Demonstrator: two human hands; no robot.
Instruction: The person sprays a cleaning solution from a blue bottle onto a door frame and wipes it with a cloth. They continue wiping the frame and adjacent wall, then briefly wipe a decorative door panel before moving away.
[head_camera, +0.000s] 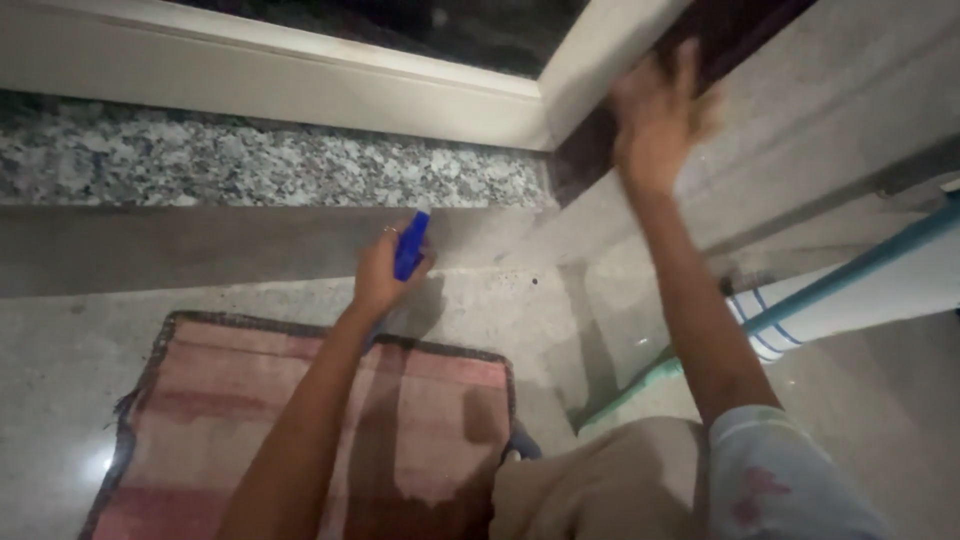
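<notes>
One blue spray bottle (411, 245) gripped in the left hand (385, 275), just beyond the pink mat (300, 420). Right hand (655, 115), blurred, pressed to the glass pane (800, 130) farther right; grip unclear. Glass looks streaky; wiping seems unfinished.

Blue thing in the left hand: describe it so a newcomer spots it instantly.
Start at the pink striped mat on the floor. Just past its far edge, the left hand holds a small blue object, likely a spray bottle. It is the only bright blue item there.
</notes>
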